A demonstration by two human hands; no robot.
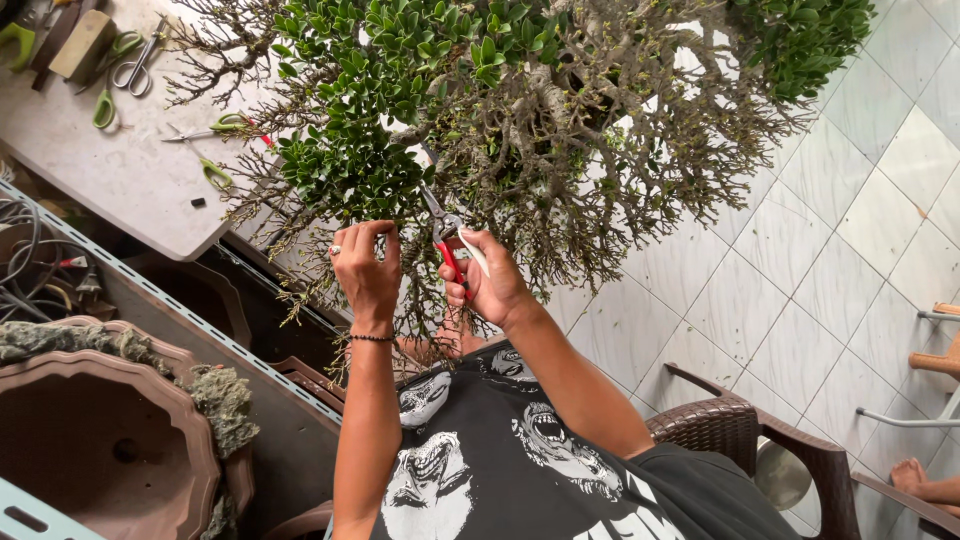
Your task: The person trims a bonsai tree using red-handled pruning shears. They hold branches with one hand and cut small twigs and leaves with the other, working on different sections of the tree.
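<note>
A large bonsai tree [500, 110] with dense green leaves and many bare twigs fills the upper middle of the head view. My right hand [492, 280] grips red-and-white handled pruning shears [447, 232], blades pointing up into the branches. My left hand [366, 268], with a ring and a dark bead bracelet, pinches a thin twig just left of the shears. Both forearms reach up from my black printed shirt.
A white table [120, 170] at upper left carries several green-handled scissors [118, 75] and a wooden block [82, 42]. Brown ceramic pots [110, 440] sit at lower left. A brown wicker chair [780, 450] and another person's foot [925, 480] are at lower right on white tiles.
</note>
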